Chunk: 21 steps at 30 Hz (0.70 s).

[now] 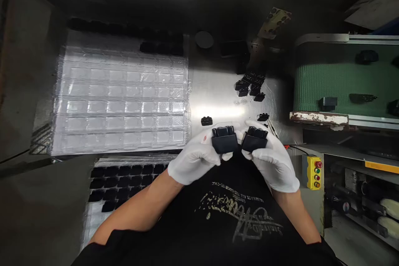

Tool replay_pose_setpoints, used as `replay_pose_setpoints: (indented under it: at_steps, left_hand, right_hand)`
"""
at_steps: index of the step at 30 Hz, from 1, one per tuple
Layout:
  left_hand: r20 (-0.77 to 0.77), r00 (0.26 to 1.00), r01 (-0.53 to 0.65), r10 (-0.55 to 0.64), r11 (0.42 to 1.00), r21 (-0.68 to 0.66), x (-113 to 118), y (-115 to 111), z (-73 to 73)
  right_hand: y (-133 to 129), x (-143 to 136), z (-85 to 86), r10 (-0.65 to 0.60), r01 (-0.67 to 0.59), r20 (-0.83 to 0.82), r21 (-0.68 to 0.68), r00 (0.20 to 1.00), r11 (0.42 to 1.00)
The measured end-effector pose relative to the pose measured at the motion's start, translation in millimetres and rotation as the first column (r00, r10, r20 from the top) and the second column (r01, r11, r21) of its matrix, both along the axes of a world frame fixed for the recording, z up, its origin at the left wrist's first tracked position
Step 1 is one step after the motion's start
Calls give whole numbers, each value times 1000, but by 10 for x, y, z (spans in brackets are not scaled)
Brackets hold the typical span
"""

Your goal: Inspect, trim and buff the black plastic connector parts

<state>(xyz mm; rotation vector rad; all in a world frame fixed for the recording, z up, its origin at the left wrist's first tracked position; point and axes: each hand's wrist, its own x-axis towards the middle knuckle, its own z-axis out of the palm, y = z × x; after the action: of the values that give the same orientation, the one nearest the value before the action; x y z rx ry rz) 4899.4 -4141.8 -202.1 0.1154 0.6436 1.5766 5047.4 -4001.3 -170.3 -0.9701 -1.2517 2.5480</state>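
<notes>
Both my hands wear white gloves and are held close together over the near edge of the metal table (218, 99). My left hand (195, 158) grips a black plastic connector housing (224, 139) with its open side up. In my right hand (272, 160) is a second black connector housing (254, 138), almost touching the first. A single black part (206, 121) lies on the table just beyond my left hand, and another small one (263, 116) lies beyond my right.
A stack of clear blister trays (121, 99) fills the left of the table. Below it a tray holds several black parts (124, 181). A cluster of black parts (251, 85) lies further back. On the right are a green conveyor belt (336, 85) carrying parts and a yellow button box (314, 172).
</notes>
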Motion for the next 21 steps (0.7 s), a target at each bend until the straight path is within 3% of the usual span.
replay_pose_setpoints:
  at_steps: [9,12,16,21]
  left_hand:
    - [-181,982,-85,57,985,-153,129,119,232]
    - [27,998,-51,52,998,-30,184,164,169]
    - [345,938,-115,35,970,214,212,208,-25]
    - [491,856,-52,-160,919,390,194,258,-176]
  right_hand:
    - [67,-29,-157,-35,19,-89,-169,995,985]
    - [61,-75,-205,-4,-33,-127,-289,992,957]
    - [70,-92,-227,26,-129,-225,-454,974,882]
    - [123,-56,-252,23,-211,-330,-546,944,811]
